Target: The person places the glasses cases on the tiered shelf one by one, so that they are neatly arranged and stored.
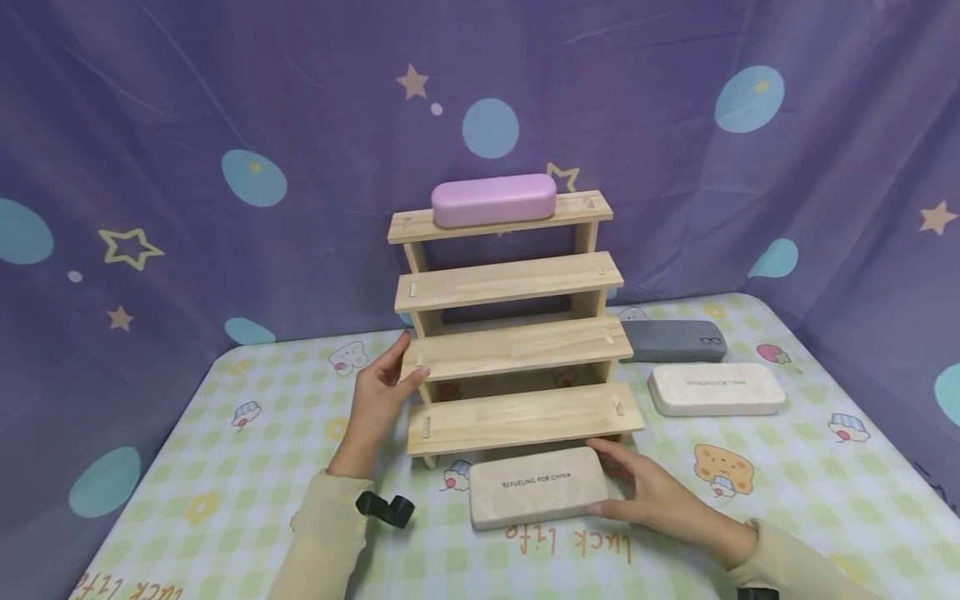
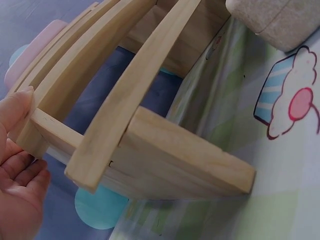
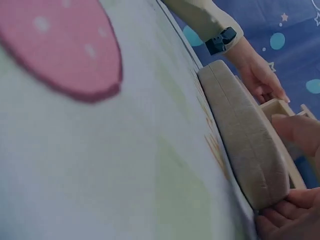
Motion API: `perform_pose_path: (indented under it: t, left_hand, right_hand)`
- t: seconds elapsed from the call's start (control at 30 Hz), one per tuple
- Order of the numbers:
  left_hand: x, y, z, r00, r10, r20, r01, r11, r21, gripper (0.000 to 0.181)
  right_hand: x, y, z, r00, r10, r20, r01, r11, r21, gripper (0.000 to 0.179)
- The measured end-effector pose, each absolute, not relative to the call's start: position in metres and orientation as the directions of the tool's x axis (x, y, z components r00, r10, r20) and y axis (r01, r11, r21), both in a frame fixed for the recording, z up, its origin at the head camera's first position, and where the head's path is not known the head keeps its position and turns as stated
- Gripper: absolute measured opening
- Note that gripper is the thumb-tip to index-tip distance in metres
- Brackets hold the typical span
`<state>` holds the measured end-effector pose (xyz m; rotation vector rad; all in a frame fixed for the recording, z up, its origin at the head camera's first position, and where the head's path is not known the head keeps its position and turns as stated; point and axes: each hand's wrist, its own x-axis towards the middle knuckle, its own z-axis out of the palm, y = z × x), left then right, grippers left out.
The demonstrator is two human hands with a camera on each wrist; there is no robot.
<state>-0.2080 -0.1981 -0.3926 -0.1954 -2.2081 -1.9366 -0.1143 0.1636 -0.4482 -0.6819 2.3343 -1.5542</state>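
A stepped wooden display rack (image 1: 517,350) stands on the table, with a pink glasses case (image 1: 495,200) on its top tier. My left hand (image 1: 378,400) grips the left end of the second-lowest board; in the left wrist view the thumb lies over the board (image 2: 75,85) and the fingers are beneath. In front of the rack lies a cream glasses case (image 1: 538,487) printed "REFUELING FOR CHINA". My right hand (image 1: 648,492) holds its right end between thumb and fingers. The right wrist view shows the case (image 3: 245,135) low over the tablecloth.
Right of the rack lies another cream glasses case (image 1: 716,389). Behind it is a grey-blue glasses case (image 1: 675,341), partly hidden by the rack. A checked tablecloth (image 1: 255,483) covers the table, and a purple patterned curtain (image 1: 330,100) hangs behind.
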Motion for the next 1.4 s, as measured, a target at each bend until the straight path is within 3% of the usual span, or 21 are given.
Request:
perform_pose_path:
  t: [0.13, 0.37, 0.73, 1.03, 1.4]
  left_hand:
    - [-0.208, -0.197, -0.393, -0.972, -0.034, 0.232, 0.226, 0.131, 0.965, 0.062]
    - [-0.207, -0.197, -0.392, -0.973, -0.041, 0.225, 0.217, 0.144, 0.965, 0.062]
    - [-0.205, -0.197, -0.390, -0.977, -0.047, 0.210, 0.203, 0.123, 0.972, 0.063]
    - [-0.207, -0.197, -0.392, -0.975, -0.039, 0.220, 0.213, 0.122, 0.969, 0.062]
    - [-0.207, -0.197, -0.392, -0.973, -0.039, 0.226, 0.220, 0.131, 0.967, 0.062]
  right_hand:
    - [-0.119, 0.160, -0.451, -0.860, -0.510, 0.012, -0.206, 0.325, -0.923, 0.080]
    - [-0.122, 0.152, -0.456, -0.867, -0.494, 0.063, -0.298, 0.413, -0.861, 0.081]
    - [-0.118, 0.144, -0.459, -0.875, -0.480, 0.065, -0.297, 0.426, -0.855, 0.081]
    - [-0.114, 0.147, -0.458, -0.856, -0.514, 0.059, -0.187, 0.200, -0.962, 0.076]
    - [-0.121, 0.155, -0.418, -0.764, -0.587, 0.268, -0.350, 0.029, -0.936, 0.072]
